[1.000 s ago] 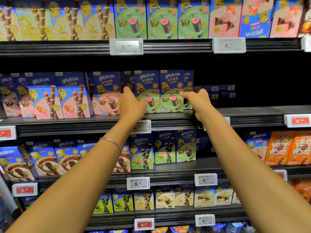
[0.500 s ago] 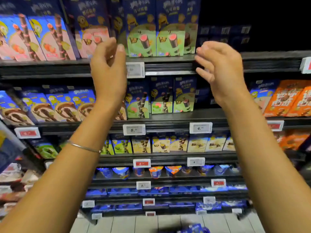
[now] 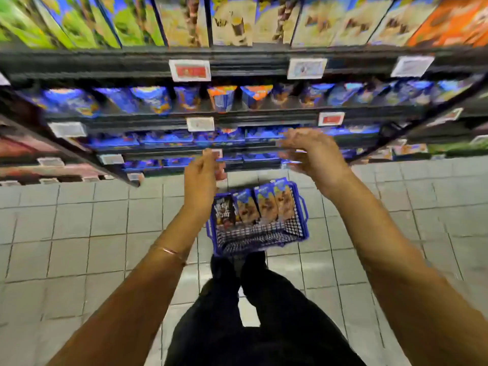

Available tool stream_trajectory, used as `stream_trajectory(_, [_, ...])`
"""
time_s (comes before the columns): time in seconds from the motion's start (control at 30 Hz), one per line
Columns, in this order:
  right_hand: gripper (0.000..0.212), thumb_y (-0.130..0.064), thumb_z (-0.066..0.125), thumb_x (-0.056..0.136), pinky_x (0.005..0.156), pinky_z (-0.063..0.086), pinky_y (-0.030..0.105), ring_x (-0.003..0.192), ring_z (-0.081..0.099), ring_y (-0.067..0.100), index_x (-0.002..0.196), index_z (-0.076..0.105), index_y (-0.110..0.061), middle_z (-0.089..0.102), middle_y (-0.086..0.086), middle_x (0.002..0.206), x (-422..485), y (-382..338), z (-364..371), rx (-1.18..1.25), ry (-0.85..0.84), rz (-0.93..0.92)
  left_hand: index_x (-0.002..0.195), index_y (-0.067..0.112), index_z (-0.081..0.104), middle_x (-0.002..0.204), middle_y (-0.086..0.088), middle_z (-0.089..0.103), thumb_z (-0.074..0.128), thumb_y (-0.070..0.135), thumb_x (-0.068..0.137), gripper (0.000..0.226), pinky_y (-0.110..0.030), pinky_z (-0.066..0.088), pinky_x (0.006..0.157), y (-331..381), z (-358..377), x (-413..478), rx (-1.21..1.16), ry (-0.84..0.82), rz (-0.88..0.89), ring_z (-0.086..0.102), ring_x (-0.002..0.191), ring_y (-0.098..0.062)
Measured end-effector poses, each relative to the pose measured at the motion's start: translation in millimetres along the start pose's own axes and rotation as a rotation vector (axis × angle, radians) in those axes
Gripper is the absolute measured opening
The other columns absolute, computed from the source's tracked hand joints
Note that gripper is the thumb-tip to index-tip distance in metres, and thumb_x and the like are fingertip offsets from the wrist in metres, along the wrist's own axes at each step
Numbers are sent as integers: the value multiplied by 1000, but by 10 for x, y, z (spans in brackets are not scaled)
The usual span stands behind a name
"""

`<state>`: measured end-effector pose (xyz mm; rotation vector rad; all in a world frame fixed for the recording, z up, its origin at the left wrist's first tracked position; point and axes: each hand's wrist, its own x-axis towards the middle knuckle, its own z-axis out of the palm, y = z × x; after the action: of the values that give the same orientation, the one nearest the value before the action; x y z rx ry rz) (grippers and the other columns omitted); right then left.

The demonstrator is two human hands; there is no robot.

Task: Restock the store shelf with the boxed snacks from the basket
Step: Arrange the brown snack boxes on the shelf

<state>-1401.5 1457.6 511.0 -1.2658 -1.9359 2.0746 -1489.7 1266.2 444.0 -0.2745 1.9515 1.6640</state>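
Left hand (image 3: 202, 173) and right hand (image 3: 314, 154) hover empty, fingers loose, over the blue basket (image 3: 261, 241); roughly four snack boxes (image 3: 264, 207) inside await shelving, so restocking looks unfinished.

Floor (image 3: 79, 233) was pale grey square tile before black shelving (image 3: 118, 62); white and red price tags (image 3: 189, 70) sat along the shelving's front edges.
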Motion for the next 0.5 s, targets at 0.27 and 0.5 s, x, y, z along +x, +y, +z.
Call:
stream_trajectory(0.27, [9,-26,59,100,67,45,29,73,58,15,98,63,-18,63,4,87,178,1749,205,-16,30,376,86,15,60,93,-16,63,47,35,112,35,-32,49,69,-1704,-135,176,173,-99,-302,60,83,-26])
stream_trajectory(0.5, [16,-33,61,97,64,38,28,67,55,15,85,59,-23,60,0,80,749,3414,204,-12,23,623,95,17,61,106,-17,71,46,35,111,28,-42,57,86,-2901,166,880,358,-155,-302,68,98,-32])
